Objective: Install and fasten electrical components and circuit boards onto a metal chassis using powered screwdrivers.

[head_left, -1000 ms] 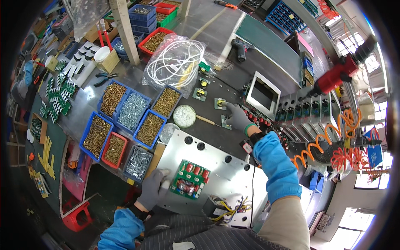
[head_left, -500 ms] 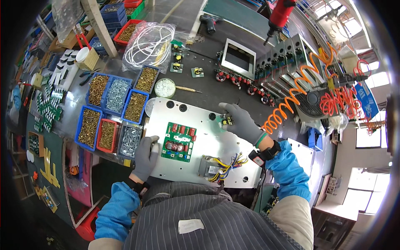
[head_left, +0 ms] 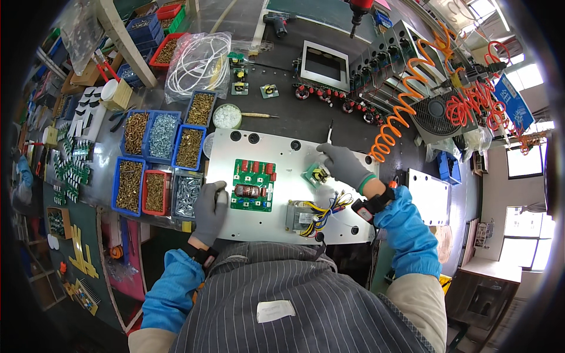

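A flat silver metal plate [head_left: 276, 226] lies before me. My left hand [head_left: 210, 212], gloved in grey, is at its left edge, fingers curled and closed on it. A green circuit board [head_left: 253, 201] with red parts and a dark coil sits on the plate beside that hand. My right hand [head_left: 347, 166], also gloved, is over the plate's right part with its fingers bent. A small green circuit board [head_left: 316, 175] with a yellow-wrapped transformer is at its thumb side, apparently pinched; the thumb is hidden. Nearer me sits a boxy transformer [head_left: 302, 217] with yellow, blue and white wires.
Blue bins of screws [head_left: 128, 185] and a red bin [head_left: 155, 193] stand left of the plate. Behind are a white tub [head_left: 227, 116], a bag of white cable [head_left: 199, 66] and a framed screen [head_left: 324, 63]. An orange coiled hose [head_left: 395, 126] hangs at the right.
The plate has shifted away from me relative to the bins. The small board and my right hand are now nearer the wired transformer. My left hand stays at the plate's left edge.
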Tool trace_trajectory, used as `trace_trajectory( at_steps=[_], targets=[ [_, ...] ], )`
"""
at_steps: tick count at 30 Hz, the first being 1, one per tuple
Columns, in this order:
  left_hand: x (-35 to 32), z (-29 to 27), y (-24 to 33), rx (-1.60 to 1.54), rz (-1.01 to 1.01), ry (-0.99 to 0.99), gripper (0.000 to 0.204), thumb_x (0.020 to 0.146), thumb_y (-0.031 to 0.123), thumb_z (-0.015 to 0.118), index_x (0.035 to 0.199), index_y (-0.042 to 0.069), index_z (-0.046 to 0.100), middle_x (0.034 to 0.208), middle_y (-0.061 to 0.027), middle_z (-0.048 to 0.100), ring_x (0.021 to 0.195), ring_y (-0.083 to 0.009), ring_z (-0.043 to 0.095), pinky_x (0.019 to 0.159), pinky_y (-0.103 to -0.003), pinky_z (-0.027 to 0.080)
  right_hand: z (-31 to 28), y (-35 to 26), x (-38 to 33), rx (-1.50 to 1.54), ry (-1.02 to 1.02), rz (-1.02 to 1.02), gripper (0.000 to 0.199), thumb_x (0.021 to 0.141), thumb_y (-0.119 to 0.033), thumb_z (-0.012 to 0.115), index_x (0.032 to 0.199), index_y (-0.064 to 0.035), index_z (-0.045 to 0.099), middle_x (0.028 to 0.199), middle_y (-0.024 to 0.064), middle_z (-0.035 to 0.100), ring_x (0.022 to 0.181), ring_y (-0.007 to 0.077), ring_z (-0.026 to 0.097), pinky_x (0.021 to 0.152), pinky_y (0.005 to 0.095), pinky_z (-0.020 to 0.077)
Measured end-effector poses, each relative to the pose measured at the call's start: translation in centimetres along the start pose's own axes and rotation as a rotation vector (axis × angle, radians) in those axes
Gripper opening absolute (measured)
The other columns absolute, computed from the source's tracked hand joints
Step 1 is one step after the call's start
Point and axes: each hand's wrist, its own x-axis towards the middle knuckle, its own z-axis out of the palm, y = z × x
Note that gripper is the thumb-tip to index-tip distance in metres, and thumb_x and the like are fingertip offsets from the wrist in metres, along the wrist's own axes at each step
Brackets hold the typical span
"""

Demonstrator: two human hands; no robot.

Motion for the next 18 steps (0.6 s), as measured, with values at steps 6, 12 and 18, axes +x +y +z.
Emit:
trace_trajectory(
  at_steps=[6, 12, 18],
  targets=[
    [-0.1, 0.2, -0.3, 0.005, 0.017, 0.02, 0.018, 0.093, 0.008, 0.057, 0.108, 0.003, 0.064, 0.093, -0.0139, 0.062, 0.08, -0.0283, 0.063, 0.072, -0.037, 0.05, -0.5, 1.0, -2.1, -0.378, -0.009, -0.435, 0.053, 0.076, -0.002, 0.065, 0.126, -0.0182, 0.058, 0.112, 0.0111, 0.062, 0.095, 0.035, 0.066, 0.083, 0.0452, 0.0537],
    [0.0, 0.2, -0.3, -0.005, 0.004, 0.011, 0.018, 0.092, 0.008, 0.057, 0.108, 0.003, 0.064, 0.094, -0.0137, 0.063, 0.081, -0.0278, 0.064, 0.073, -0.036, 0.051, 0.4, 0.3, -1.8, -0.329, 0.053, -0.483, 0.047, 0.075, -0.01, 0.073, 0.12, -0.0154, 0.059, 0.104, 0.0142, 0.064, 0.091, 0.0361, 0.067, 0.081, 0.0436, 0.0538],
    [0.0, 0.2, -0.2, 0.0, 0.021, 0.013, 0.018, 0.092, 0.007, 0.057, 0.109, 0.004, 0.064, 0.093, -0.0136, 0.063, 0.08, -0.0269, 0.064, 0.072, -0.036, 0.051, 1.6, -1.5, -0.1, -0.117, 0.21, -0.458, 0.039, 0.075, -0.02, 0.078, 0.109, -0.0073, 0.062, 0.092, 0.0143, 0.068, 0.086, 0.0334, 0.068, 0.077, 0.0417, 0.0548]
  ],
)
